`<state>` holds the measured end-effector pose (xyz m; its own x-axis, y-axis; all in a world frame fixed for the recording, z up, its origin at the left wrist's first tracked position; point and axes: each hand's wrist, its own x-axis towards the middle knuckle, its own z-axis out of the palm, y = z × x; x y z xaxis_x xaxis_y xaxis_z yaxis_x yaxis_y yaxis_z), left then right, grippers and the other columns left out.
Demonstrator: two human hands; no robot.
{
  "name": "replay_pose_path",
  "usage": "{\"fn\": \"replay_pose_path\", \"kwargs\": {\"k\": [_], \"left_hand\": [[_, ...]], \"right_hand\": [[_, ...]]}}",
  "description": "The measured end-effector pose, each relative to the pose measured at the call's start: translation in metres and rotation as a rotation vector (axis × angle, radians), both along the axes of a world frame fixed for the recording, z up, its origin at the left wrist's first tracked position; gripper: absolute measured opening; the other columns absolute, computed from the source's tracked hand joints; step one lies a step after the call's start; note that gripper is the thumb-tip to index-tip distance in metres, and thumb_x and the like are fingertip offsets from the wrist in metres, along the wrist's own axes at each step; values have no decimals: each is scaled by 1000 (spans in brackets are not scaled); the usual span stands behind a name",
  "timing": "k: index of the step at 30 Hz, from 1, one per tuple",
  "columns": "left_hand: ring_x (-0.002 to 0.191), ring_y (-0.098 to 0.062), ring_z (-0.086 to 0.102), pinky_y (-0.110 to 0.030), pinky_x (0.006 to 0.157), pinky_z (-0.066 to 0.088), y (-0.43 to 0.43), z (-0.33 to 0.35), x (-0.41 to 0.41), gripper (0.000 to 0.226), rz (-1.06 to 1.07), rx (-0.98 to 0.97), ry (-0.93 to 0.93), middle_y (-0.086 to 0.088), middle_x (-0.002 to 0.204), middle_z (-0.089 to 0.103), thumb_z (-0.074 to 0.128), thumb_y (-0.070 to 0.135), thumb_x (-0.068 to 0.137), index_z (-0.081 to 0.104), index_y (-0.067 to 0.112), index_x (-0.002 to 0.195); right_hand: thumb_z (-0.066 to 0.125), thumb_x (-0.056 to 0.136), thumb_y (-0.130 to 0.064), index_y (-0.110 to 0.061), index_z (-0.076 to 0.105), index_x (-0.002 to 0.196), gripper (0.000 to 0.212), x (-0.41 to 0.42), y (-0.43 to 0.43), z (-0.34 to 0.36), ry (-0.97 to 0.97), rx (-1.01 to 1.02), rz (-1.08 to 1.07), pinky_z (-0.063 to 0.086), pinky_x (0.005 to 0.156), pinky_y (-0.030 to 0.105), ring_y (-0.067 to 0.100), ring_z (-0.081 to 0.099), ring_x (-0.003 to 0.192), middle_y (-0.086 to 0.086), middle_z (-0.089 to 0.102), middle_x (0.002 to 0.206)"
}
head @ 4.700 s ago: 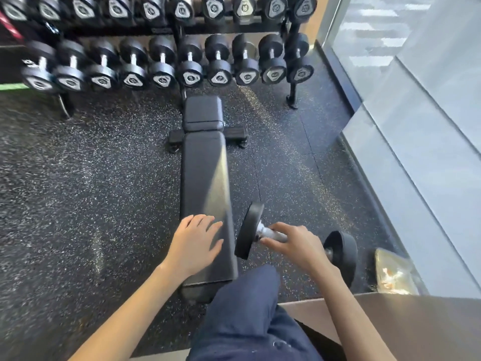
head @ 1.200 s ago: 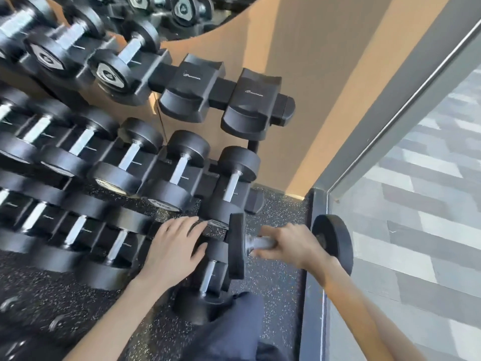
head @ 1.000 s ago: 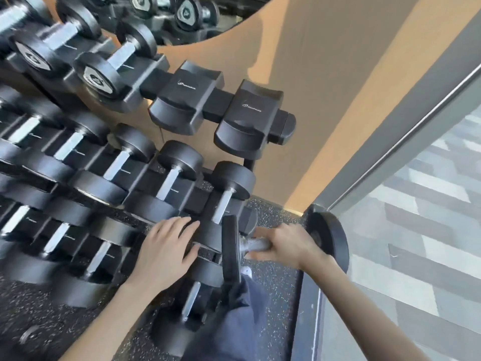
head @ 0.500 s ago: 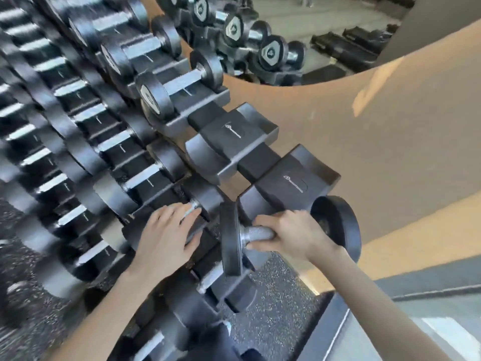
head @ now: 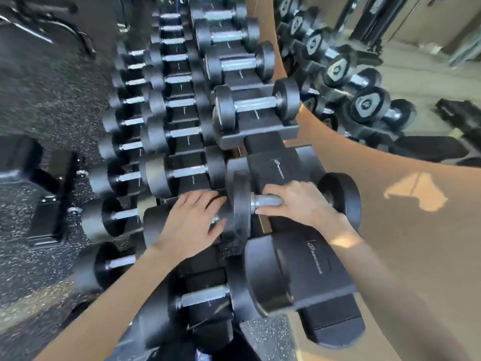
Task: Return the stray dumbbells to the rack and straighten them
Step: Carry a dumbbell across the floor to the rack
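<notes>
My right hand [head: 299, 201] grips the metal handle of a black round-headed dumbbell [head: 240, 204], held level just over an empty top-tier cradle [head: 276, 165] of the dumbbell rack [head: 260, 131]. A second empty cradle [head: 307, 269] lies nearer to me. My left hand [head: 192, 222] rests flat, fingers spread, on a racked dumbbell of the middle tier, beside the held dumbbell's near head. Another racked dumbbell [head: 256, 104] fills the cradle beyond the empty one.
Several more dumbbells sit in three tiers running away to the upper left. A curved tan wall [head: 416, 243] with a mirror [head: 390, 74] stands right behind the rack. Speckled rubber floor [head: 39, 100] and a bench base [head: 52, 204] lie at left.
My right hand has lifted the dumbbell from beside the rack's lower end up to the top tier, over an empty cradle. My left hand has stayed on the middle-tier dumbbells. My view swung left.
</notes>
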<state>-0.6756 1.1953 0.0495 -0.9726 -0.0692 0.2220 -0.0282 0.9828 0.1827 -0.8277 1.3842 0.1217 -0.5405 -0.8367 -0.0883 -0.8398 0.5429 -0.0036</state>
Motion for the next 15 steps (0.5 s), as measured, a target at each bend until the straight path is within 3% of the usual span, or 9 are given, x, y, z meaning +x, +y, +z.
{"fn": "replay_pose_path", "kwargs": {"k": [5, 9, 13, 15], "left_hand": [[104, -28, 60, -39, 88, 47, 11, 1, -24, 47, 98, -13, -26, -6, 111, 65, 39, 40, 86, 65, 12, 114], [102, -27, 60, -39, 87, 46, 19, -3, -33, 46, 151, -21, -49, -6, 111, 65, 42, 39, 85, 65, 11, 113], [101, -28, 61, -40, 87, 47, 28, -10, -36, 46, 204, -4, -79, -7, 111, 65, 41, 39, 85, 65, 11, 113], [101, -28, 61, -39, 88, 47, 32, -11, -37, 47, 248, 6, -94, -6, 110, 66, 41, 40, 85, 66, 12, 113]], "right_hand": [[48, 81, -66, -26, 54, 104, 46, -62, -6, -7, 3, 38, 122, 34, 63, 32, 34, 62, 90, 10, 67, 89], [42, 83, -67, -23, 54, 106, 51, -89, -15, -9, 57, 86, 180, 35, 62, 33, 35, 60, 85, 11, 60, 81], [41, 82, -69, -26, 55, 98, 49, -115, -32, -17, -120, 119, 209, 37, 59, 33, 30, 59, 75, 4, 56, 71], [42, 82, -69, -26, 57, 92, 48, -130, -47, -19, -219, 105, 163, 35, 54, 30, 19, 57, 67, 1, 57, 64]]}}
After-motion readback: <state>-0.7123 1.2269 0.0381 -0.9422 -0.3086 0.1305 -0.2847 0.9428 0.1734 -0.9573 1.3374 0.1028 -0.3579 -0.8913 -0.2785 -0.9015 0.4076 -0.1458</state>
